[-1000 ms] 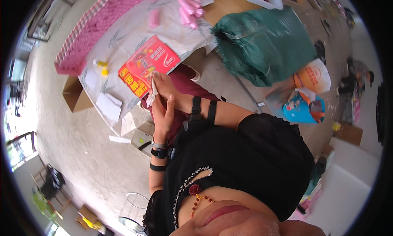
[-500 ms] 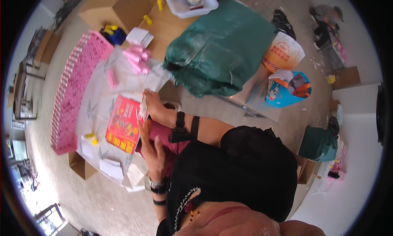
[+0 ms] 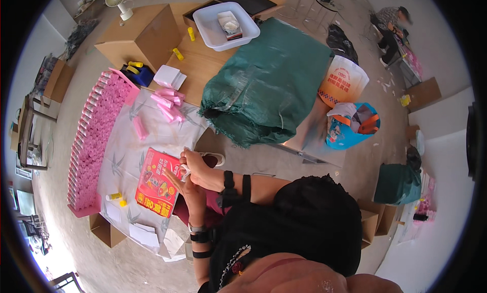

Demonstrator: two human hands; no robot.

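Note:
Above the near edge of the covered table my two hands are close together. My right hand [image 3: 197,170] is closed round a small white crumpled piece [image 3: 185,169], which looks like thin tissue or film; the fingers hide much of it. Just below it, my left hand [image 3: 190,191] has its fingers stretched out, near the white piece. Whether the left fingers touch it I cannot tell. Beside the hands lies a flat red and yellow printed sheet or packet [image 3: 157,184]. A small pile of pink paper pieces [image 3: 169,105] and a single pink piece [image 3: 140,128] lie farther away.
A long pink tray [image 3: 83,209] packed with pink rolls runs along the left. Yellow glue sticks [image 3: 114,196], white papers [image 3: 144,235] and a blue tape dispenser [image 3: 144,75] are about. A big green sack [image 3: 269,79], white tub [image 3: 203,31] and cardboard box [image 3: 137,36] stand beyond.
The view has tilted, so the table things sit lower in the picture. My left hand has come up closer to the right hand, which still holds the white piece.

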